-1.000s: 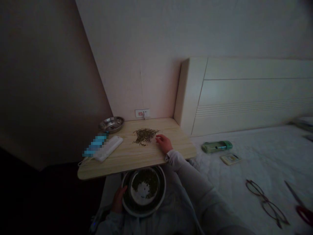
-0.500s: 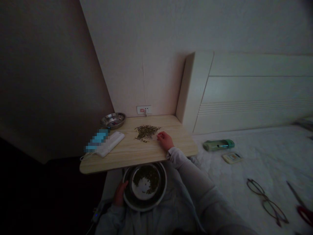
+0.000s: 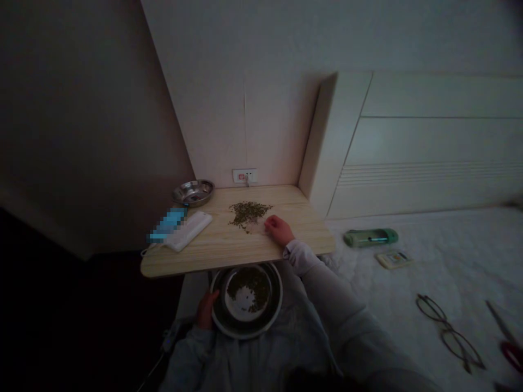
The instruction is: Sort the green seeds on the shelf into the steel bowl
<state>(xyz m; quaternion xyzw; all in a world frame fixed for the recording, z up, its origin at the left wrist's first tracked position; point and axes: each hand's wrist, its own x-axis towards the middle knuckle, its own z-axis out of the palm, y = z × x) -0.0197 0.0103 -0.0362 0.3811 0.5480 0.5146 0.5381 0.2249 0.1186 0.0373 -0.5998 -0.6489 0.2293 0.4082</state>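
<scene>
On the small wooden table lies a spread pile of small greenish-brown seeds or dried bits [image 3: 248, 212]. My right hand [image 3: 280, 231] rests at the pile's right edge, its fingers curled together. A pale smear shows between these fingers and the pile; what the fingers hold, if anything, is too small to tell. Below the table edge my left hand [image 3: 207, 309] grips the rim of a wide metal basin [image 3: 245, 333] on my lap. Inside the basin sits a smaller bowl [image 3: 244, 308] with similar bits along its far and right sides and a pale bare bottom.
A steel bowl [image 3: 193, 194] stands at the table's back left, behind a phone [image 3: 168, 224] and a white power bank [image 3: 190, 231]. On the bed to the right lie a green bottle [image 3: 371, 237], a card-like device [image 3: 394, 259], glasses [image 3: 449, 332] and red-handled scissors [image 3: 510, 351].
The view has tilted slightly, so everything sits a little higher and further right. My right hand stays by the pile, where the pale smear looks larger. My left hand keeps its hold.
</scene>
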